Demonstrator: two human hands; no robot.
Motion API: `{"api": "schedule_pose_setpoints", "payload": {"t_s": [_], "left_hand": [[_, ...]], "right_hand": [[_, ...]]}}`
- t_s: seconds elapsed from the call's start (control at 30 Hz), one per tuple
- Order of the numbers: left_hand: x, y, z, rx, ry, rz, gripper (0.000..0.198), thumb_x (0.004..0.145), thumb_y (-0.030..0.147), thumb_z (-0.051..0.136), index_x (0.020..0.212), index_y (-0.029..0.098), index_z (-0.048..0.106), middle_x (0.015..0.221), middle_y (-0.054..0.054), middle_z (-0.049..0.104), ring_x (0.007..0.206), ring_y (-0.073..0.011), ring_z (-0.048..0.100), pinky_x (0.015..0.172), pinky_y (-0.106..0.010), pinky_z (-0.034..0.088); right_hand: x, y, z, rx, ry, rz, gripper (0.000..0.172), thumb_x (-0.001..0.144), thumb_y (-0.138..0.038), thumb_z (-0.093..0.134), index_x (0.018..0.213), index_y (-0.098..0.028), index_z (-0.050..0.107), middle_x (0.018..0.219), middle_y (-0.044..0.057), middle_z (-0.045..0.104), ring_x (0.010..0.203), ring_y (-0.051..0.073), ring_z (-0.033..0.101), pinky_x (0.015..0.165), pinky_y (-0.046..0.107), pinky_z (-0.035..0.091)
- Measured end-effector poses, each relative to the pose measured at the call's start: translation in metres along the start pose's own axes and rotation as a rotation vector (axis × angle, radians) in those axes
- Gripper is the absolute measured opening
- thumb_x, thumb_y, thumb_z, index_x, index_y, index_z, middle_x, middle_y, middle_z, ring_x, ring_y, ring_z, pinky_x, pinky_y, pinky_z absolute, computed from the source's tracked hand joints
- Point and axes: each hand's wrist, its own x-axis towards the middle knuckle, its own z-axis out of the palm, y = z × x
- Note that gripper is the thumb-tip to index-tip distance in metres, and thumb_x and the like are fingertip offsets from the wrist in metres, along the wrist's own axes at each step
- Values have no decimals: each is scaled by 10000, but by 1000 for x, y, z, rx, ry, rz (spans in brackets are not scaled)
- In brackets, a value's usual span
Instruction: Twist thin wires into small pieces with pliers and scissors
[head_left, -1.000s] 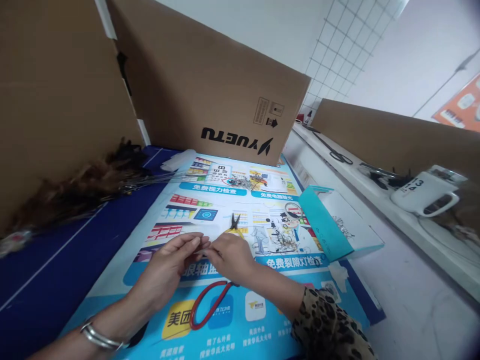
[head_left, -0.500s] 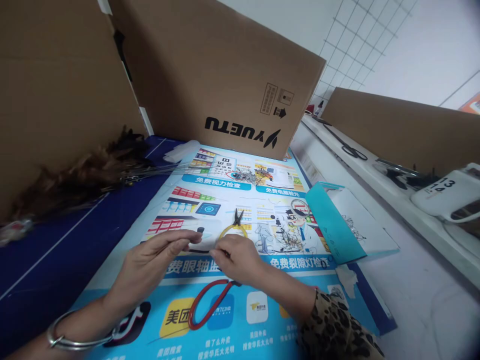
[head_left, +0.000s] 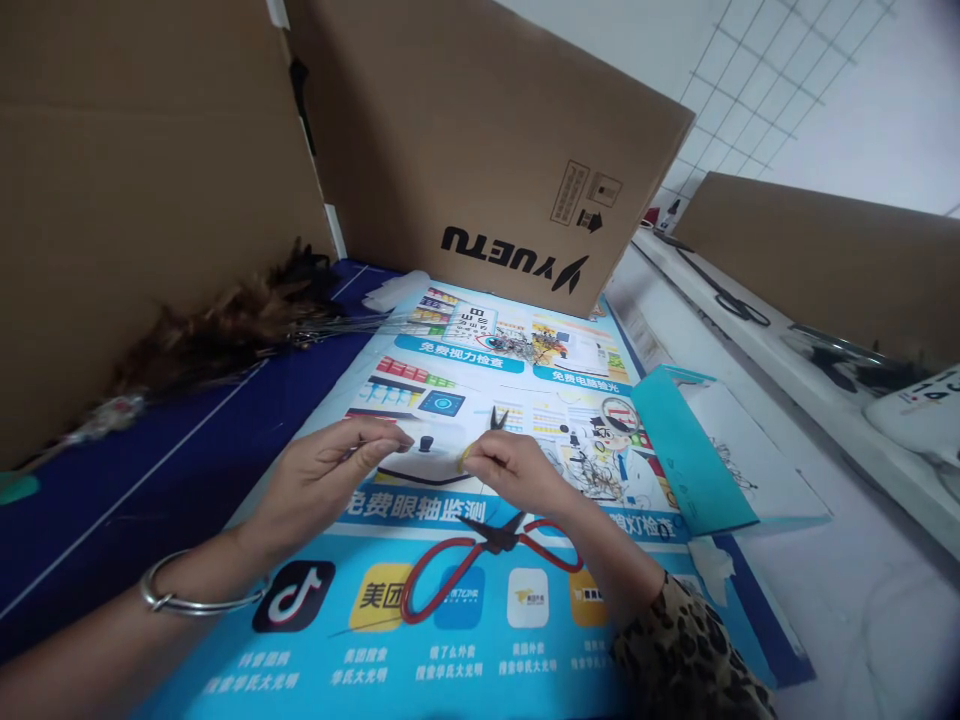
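Brown cardboard panels (head_left: 487,150) stand behind a printed sheet (head_left: 337,550), with an open teal box (head_left: 694,455) at its right edge. Over the sheet, the left hand (head_left: 330,462) and right hand (head_left: 525,472) are apart, each with fingertips drawn together; whether they grip anything cannot be told. Red-handled scissors (head_left: 500,538) lie just below the right hand, dark-tipped pliers (head_left: 497,421) just beyond it.

YUETU upside down on cardboard (head_left: 480,150), 美团 on yellow icon (head_left: 384,597), 免费视力检查 on printed mat (head_left: 375,546)
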Motion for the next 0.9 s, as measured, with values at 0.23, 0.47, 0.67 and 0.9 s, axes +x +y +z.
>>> {"api": "schedule_pose_setpoints", "payload": {"t_s": [0.23, 0.47, 0.67, 0.9], "left_hand": [[5, -10, 1, 125, 109, -53, 154, 764, 337, 609, 822, 218, 687, 835, 3, 678, 823, -186, 585, 756, -225, 426], [14, -13, 7, -25, 95, -277, 209, 820, 378, 539, 799, 180, 600, 768, 5, 609, 744, -145, 548, 660, -207, 423], [13, -27, 9, -153, 64, -270, 248, 829, 399, 532, 809, 161, 598, 742, 4, 597, 711, -134, 521, 666, -221, 410], [16, -33, 11, -171, 96, -294, 262, 794, 433, 545, 747, 183, 604, 704, -3, 617, 656, -146, 540, 585, -225, 425]], "right_hand": [[-5, 17, -3, 76, 70, 252, 384, 911, -440, 382, 757, -164, 600, 693, -1, 592, 626, 103, 541, 551, 198, 368], [-11, 11, 9, -479, -119, 296, 178, 792, -371, 603, 788, -194, 608, 829, 38, 628, 726, 164, 567, 553, 235, 357], [-9, 12, 28, -699, -157, 265, 179, 884, -278, 450, 868, -158, 582, 880, 100, 628, 802, 210, 586, 596, 273, 403], [-3, 3, 28, -747, -186, 342, 155, 811, -196, 450, 861, -137, 585, 825, 87, 639, 697, 200, 591, 532, 265, 374]]}}
